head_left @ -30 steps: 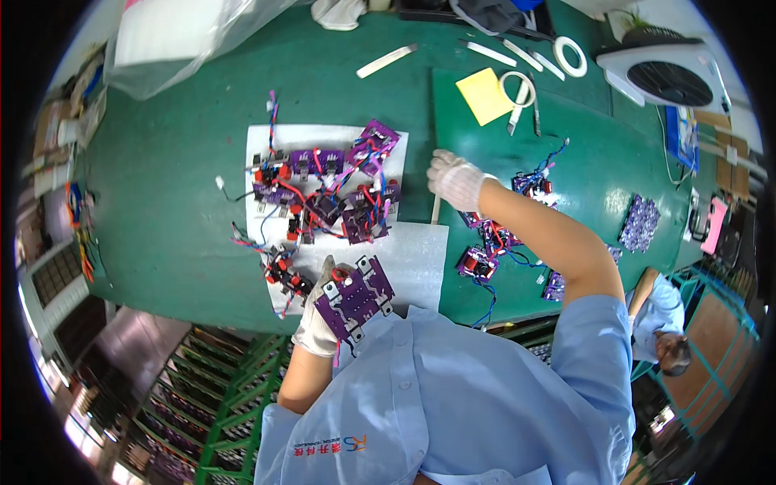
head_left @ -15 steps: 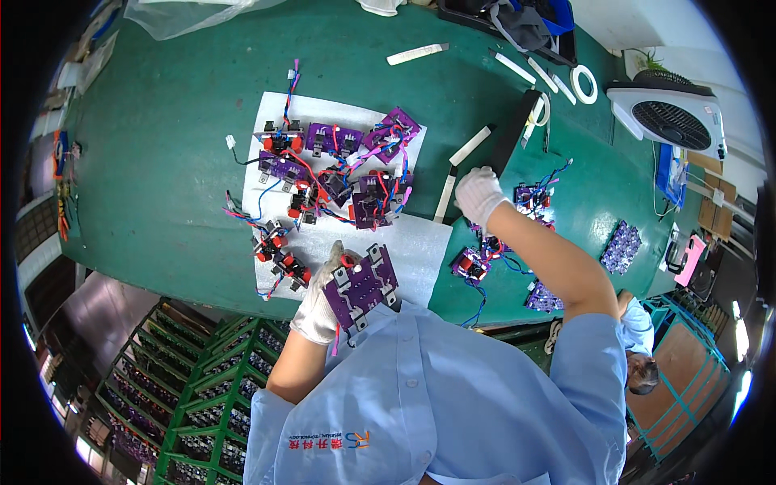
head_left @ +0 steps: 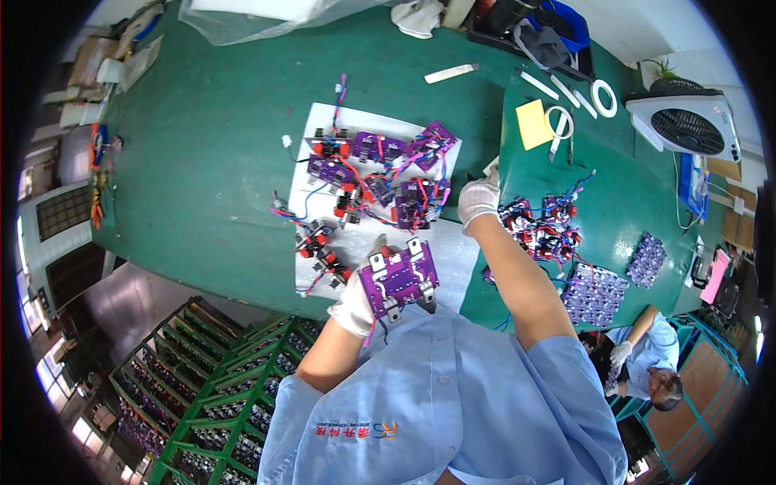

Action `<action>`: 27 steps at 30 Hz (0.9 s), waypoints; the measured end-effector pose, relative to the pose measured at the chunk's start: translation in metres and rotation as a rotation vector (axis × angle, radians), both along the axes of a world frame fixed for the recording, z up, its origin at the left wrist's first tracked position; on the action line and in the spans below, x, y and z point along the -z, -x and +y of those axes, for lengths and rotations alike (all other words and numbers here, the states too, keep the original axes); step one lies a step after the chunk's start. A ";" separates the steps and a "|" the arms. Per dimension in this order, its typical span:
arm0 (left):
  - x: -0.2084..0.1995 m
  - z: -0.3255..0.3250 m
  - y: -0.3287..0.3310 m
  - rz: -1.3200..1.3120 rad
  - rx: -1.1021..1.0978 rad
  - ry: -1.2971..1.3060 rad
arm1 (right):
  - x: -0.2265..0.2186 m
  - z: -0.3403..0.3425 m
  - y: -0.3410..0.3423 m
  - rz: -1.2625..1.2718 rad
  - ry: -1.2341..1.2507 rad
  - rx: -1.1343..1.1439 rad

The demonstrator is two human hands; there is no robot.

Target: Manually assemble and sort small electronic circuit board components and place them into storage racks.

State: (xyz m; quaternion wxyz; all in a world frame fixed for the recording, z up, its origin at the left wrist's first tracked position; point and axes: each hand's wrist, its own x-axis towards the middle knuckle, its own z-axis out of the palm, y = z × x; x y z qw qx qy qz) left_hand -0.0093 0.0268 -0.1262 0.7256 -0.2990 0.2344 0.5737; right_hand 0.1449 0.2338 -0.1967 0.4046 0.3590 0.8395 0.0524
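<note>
Nearest, by the blue shirt [head_left: 412, 388], the gloved left hand [head_left: 351, 309] is gripping a purple circuit board [head_left: 402, 280], which is hiding most of its fingers. Beyond, wired boards [head_left: 415, 207] are overlapping on white sheeting [head_left: 455, 263], obscuring one another. The gloved right hand [head_left: 479, 203] is showing its back beside a green mat [head_left: 626, 190]; whether it is grasping the pale item [head_left: 492, 167] there, I cannot tell. Farthest, the top edge is cropping a white block [head_left: 257, 7].
</note>
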 end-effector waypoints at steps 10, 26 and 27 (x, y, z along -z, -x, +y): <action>-0.082 -0.012 0.006 -1.069 -0.463 0.317 | -0.026 0.007 0.012 1.706 0.243 1.125; -0.157 -0.048 -0.076 0.875 0.907 -0.872 | -0.303 -0.137 -0.105 1.347 0.396 -0.312; -0.155 -0.056 -0.078 0.874 0.912 -0.872 | -0.309 -0.145 -0.109 1.350 0.395 -0.308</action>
